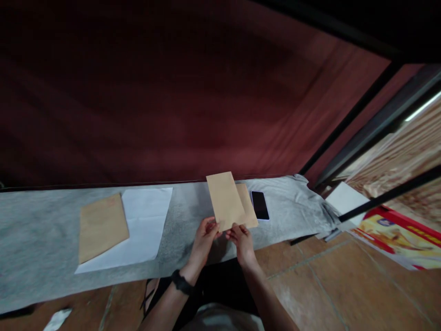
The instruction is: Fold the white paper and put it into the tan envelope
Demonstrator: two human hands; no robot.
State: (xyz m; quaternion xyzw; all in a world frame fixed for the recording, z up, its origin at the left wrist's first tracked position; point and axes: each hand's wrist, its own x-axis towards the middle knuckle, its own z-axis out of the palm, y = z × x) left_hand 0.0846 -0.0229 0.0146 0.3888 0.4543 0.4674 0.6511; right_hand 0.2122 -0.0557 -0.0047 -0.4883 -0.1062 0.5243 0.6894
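Your left hand [206, 233] and right hand [241, 240] pinch the lower edge of the front envelope [225, 202], fingers closed, at the lower centre of the frame. It overlaps a rear envelope [246, 202]; whether your right grip includes this cannot be told. Judged by position, one envelope is lifted; the large envelope [103, 227], lower left, remains on the white sheet [148, 216]

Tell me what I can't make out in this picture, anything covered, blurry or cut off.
All in the head view:
Back of the held envelope: faces away from the camera.
Much of the second envelope: covered by the held one.
Part of the white paper: under another envelope.
Reddish mark on that envelope: too small and faint to read.
Right part of the box: cut off by the picture's edge.
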